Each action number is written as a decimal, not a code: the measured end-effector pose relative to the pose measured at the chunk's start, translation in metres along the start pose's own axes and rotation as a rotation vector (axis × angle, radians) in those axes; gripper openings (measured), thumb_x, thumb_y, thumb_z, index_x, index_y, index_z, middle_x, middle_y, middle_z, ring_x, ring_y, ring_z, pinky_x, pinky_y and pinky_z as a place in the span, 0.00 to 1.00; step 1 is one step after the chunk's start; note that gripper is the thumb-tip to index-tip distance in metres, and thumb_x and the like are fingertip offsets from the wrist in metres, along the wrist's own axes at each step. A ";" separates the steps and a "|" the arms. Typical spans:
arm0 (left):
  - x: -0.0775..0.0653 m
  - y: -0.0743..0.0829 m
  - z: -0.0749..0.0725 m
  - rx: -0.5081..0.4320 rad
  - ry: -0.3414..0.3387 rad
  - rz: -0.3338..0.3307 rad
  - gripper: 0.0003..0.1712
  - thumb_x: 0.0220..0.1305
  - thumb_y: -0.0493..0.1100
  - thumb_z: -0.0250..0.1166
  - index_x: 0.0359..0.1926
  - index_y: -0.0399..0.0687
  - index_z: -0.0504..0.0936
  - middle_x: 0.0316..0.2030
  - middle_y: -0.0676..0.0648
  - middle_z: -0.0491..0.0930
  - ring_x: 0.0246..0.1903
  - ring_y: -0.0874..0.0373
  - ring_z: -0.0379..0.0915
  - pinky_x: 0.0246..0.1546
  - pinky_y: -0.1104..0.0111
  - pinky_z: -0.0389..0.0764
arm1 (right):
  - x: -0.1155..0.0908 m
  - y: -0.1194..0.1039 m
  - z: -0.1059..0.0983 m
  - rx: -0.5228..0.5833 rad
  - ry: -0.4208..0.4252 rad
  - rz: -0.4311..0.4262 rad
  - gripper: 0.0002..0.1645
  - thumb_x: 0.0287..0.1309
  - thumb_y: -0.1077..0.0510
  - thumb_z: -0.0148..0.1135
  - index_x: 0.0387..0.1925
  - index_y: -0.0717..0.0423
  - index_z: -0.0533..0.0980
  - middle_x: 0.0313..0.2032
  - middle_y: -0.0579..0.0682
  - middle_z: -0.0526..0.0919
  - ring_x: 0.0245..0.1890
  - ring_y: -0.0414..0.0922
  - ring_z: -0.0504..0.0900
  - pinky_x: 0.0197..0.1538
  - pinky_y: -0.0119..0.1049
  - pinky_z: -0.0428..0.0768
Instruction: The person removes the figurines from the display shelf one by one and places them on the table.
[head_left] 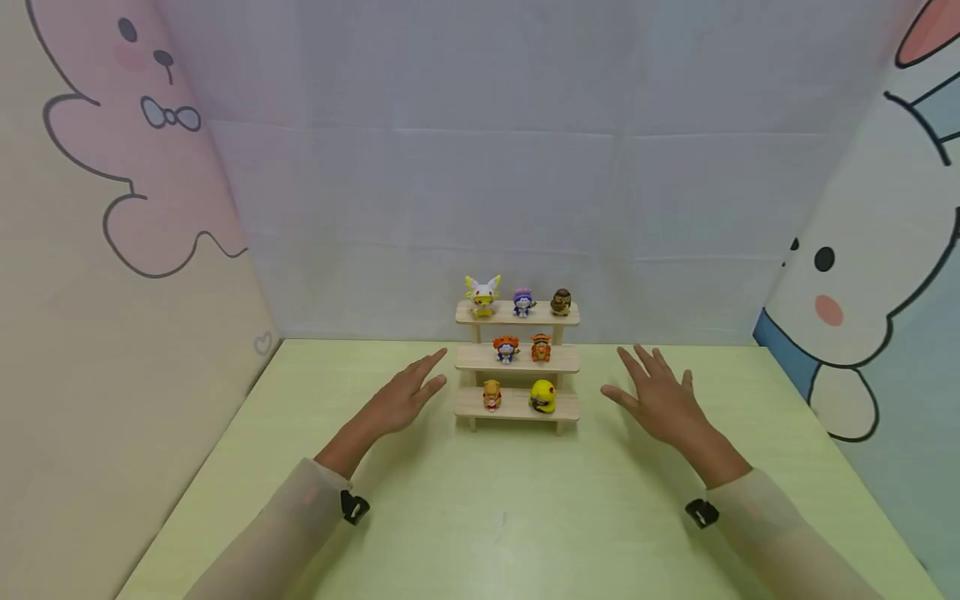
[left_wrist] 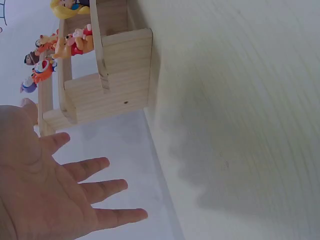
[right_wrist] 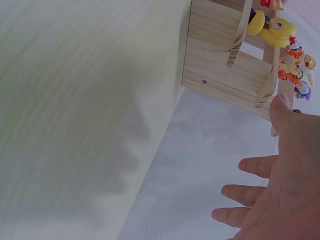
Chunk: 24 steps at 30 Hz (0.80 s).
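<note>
A three-tier wooden display shelf point(head_left: 517, 358) stands at the back middle of the table, with small figurines on every tier. On top are a white-and-yellow eared figurine point(head_left: 483, 297), a purple-hatted figurine point(head_left: 523, 302) and a brown owl point(head_left: 560, 302). The middle tier holds an orange-and-blue figurine point(head_left: 506, 349) and an orange tiger figurine point(head_left: 541, 347). Below sit a bear figurine point(head_left: 491, 395) and a yellow-hooded figurine point(head_left: 542, 397). My left hand point(head_left: 402, 396) hovers left of the shelf, fingers extended. On its other side my right hand point(head_left: 660, 398) spreads its fingers. Both are apart from the shelf, holding nothing.
The pale wooden tabletop point(head_left: 495, 517) runs up to a whitish backdrop point(head_left: 525, 183). At the left stands a panel with a pink bear drawing point(head_left: 165, 167); at the right, one with a white rabbit drawing point(head_left: 862, 275). Black wrist devices point(head_left: 702, 512) sit at both cuffs.
</note>
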<state>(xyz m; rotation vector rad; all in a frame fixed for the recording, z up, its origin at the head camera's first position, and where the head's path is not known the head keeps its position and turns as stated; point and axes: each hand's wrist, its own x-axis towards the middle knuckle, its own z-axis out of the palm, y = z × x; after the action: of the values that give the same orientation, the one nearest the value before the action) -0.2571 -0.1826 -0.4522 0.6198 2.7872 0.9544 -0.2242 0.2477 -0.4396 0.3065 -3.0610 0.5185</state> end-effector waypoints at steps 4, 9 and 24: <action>0.004 0.005 -0.001 -0.151 -0.034 0.038 0.36 0.84 0.59 0.44 0.83 0.54 0.49 0.80 0.40 0.51 0.78 0.38 0.48 0.75 0.38 0.54 | 0.000 -0.002 -0.001 -0.003 -0.002 -0.010 0.52 0.73 0.28 0.49 0.81 0.57 0.51 0.79 0.67 0.49 0.78 0.70 0.45 0.65 0.85 0.42; 0.011 0.014 0.002 -0.266 -0.030 0.011 0.33 0.83 0.57 0.48 0.82 0.59 0.54 0.77 0.40 0.61 0.73 0.36 0.61 0.69 0.37 0.64 | -0.001 -0.004 -0.003 0.001 -0.004 -0.018 0.52 0.73 0.28 0.49 0.81 0.57 0.51 0.79 0.67 0.49 0.78 0.70 0.45 0.66 0.85 0.42; 0.033 0.023 0.009 -0.708 -0.035 -0.105 0.25 0.82 0.51 0.54 0.74 0.55 0.67 0.57 0.34 0.75 0.47 0.45 0.83 0.43 0.58 0.87 | 0.001 -0.013 -0.013 0.017 0.008 -0.058 0.51 0.74 0.31 0.50 0.81 0.57 0.51 0.78 0.69 0.49 0.78 0.71 0.45 0.67 0.83 0.42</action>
<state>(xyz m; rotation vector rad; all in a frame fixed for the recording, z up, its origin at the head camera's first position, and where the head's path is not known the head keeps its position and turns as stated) -0.2767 -0.1469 -0.4449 0.3635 2.1804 1.7368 -0.2227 0.2400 -0.4232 0.3921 -3.0312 0.5415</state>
